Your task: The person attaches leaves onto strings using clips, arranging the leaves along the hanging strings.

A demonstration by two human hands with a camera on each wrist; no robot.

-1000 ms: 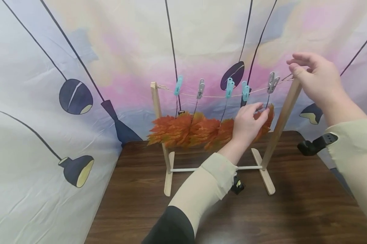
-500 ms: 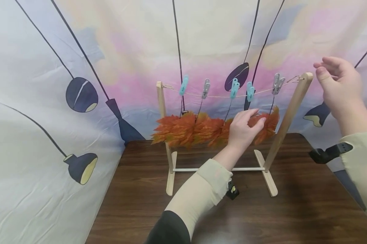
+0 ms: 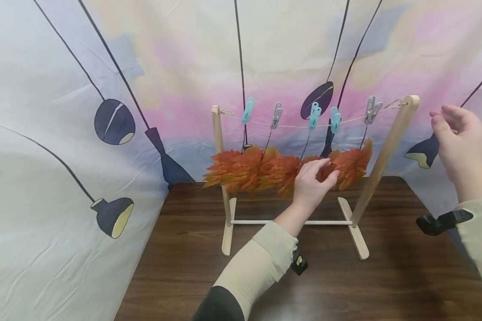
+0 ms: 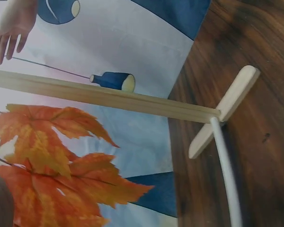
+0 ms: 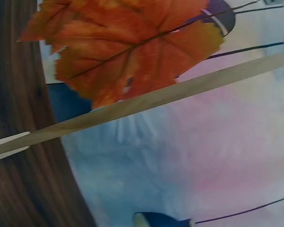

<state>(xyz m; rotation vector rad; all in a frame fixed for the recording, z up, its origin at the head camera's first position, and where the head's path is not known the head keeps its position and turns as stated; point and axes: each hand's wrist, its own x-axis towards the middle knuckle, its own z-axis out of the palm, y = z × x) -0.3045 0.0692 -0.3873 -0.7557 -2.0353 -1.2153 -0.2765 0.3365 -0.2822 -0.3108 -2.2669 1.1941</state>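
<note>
Orange maple leaves (image 3: 251, 167) hang by dark stems in a row from a string (image 3: 293, 126) on a wooden stand. Teal clothespins (image 3: 315, 116) and grey clothespins (image 3: 371, 110) clip the stems to that line. My left hand (image 3: 310, 185) is in front of the leaves, fingers loosely bent and holding nothing, and it hides part of the row. To the right of the stand's right post (image 3: 387, 156), my right hand (image 3: 465, 145) is raised in the air with nothing in it. Large leaves (image 4: 61, 189) fill the lower left of the left wrist view.
The stand's feet (image 3: 354, 229) rest on a dark wood table (image 3: 177, 267), joined by a white crossbar (image 3: 325, 222). A painted cloth backdrop (image 3: 177, 67) with lamp drawings rises behind and to the left.
My right hand has left the top of the right post and moved right and down. My left hand has drawn back left and down from the rightmost stem. The head view has shifted slightly.
</note>
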